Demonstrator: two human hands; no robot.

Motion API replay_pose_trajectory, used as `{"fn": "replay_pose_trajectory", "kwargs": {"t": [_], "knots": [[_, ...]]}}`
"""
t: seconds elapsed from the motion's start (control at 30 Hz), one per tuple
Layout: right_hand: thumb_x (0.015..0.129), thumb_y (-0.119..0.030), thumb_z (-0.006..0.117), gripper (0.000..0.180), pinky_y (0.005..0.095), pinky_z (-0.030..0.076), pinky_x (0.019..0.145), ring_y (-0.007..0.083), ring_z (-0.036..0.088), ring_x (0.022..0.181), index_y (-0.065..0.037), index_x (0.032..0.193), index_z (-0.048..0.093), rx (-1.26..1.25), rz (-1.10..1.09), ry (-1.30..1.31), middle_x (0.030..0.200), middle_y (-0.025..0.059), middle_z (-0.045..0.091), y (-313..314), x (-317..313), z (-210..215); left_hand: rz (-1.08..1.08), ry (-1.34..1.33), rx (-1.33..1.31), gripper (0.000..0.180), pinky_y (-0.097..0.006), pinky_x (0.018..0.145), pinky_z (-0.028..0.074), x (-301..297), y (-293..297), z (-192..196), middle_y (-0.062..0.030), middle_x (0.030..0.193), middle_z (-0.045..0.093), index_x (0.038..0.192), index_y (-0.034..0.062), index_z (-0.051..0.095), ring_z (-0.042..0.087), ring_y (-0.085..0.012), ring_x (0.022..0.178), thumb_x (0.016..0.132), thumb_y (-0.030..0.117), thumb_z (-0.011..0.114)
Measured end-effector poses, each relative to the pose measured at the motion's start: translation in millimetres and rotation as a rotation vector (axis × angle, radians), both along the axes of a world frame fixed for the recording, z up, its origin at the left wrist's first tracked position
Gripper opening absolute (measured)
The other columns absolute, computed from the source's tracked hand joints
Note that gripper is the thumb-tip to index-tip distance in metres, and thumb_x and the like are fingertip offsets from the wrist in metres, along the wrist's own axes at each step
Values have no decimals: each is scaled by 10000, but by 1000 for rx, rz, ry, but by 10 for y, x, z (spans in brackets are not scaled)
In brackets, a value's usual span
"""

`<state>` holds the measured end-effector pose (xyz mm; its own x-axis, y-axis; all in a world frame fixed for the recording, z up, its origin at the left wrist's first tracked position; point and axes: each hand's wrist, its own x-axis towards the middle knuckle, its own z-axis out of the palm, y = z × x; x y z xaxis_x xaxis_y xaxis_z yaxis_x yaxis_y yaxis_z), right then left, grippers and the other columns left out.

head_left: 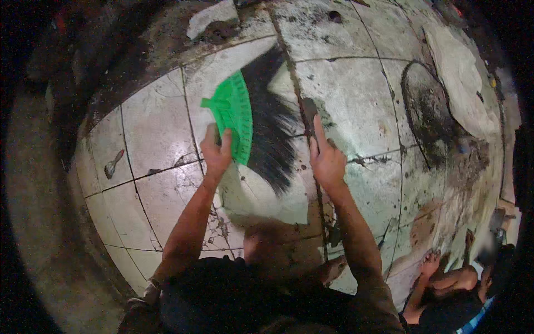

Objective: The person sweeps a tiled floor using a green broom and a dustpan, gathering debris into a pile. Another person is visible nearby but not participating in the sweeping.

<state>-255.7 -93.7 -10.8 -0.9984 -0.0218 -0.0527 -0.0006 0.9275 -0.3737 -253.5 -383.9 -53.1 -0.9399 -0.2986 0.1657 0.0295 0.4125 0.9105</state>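
Observation:
A fan-shaped broom head lies on the tiled floor, with a green plastic base and long black bristles spreading to the right. My left hand is closed on the lower part of the green base, thumb and fingers gripping its edge. Just right of the bristle tips, my right hand is closed round a dark, narrow tool with a rounded end. The index finger is stretched along this tool; whether it is a blade or a comb I cannot tell. Its lower part is hidden in the hand.
A small tool with a reddish handle lies on tiles at left. A pale block stands at the far edge. On the right are a dark ring-shaped outline and a whitish sack. Another person sits at lower right.

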Motion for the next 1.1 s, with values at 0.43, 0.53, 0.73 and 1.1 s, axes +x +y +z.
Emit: {"fn": "replay_pose_trajectory", "kwargs": {"t": [0.43,0.53,0.73,1.1], "knots": [[968,-261,606,692,552,531,637,425,670,662,-273,1593,311,72,-15,28,721,234,663,480,-157,-53,9,-10,-87,139,-290,575,433,-17,61,98,-45,735,608,992,-6,592,509,-87,649,979,131,619],[959,-256,617,707,563,523,644,440,680,706,-255,1594,307,60,-108,14,789,246,687,681,-442,28,2,-7,-68,143,-285,556,396,-63,48,45,-22,710,555,955,-2,579,456,-74,637,979,131,627],[951,-243,627,679,521,532,658,418,677,720,-270,1575,360,47,-15,-53,807,239,686,593,-68,-78,-9,-6,25,159,-267,604,417,-36,133,202,-26,750,578,972,-20,585,487,-74,686,980,132,633],[967,-243,584,711,516,545,521,374,681,604,-268,1601,263,138,-55,106,747,191,696,711,-432,-103,-1,4,-15,124,-266,588,416,-36,31,-30,-29,760,583,988,-19,580,486,-77,669,983,99,616]]}}
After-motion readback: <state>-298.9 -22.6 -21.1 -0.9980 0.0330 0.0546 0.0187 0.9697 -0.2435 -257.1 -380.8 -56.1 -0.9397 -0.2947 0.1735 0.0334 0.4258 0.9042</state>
